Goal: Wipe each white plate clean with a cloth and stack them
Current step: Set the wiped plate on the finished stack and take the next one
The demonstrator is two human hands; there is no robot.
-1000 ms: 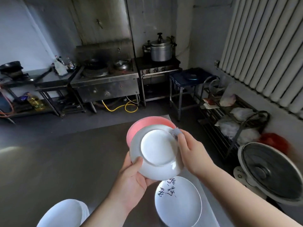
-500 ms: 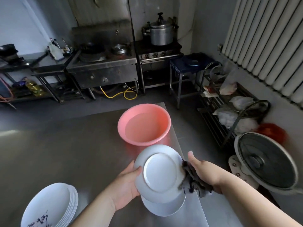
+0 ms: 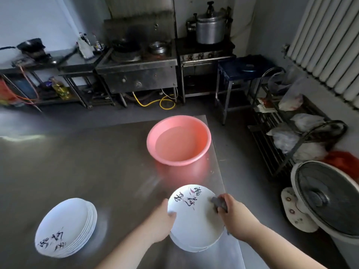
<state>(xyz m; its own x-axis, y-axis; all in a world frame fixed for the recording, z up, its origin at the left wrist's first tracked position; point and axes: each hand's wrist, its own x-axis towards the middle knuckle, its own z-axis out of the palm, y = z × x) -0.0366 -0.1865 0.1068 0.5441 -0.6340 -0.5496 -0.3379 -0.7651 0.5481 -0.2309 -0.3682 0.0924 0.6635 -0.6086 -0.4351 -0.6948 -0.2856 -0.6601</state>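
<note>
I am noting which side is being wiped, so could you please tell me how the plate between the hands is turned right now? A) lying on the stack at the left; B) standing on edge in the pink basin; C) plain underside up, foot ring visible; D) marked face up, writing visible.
D: the plate shows dark handwritten marks on its upturned face, with the left hand on its rim.
</note>
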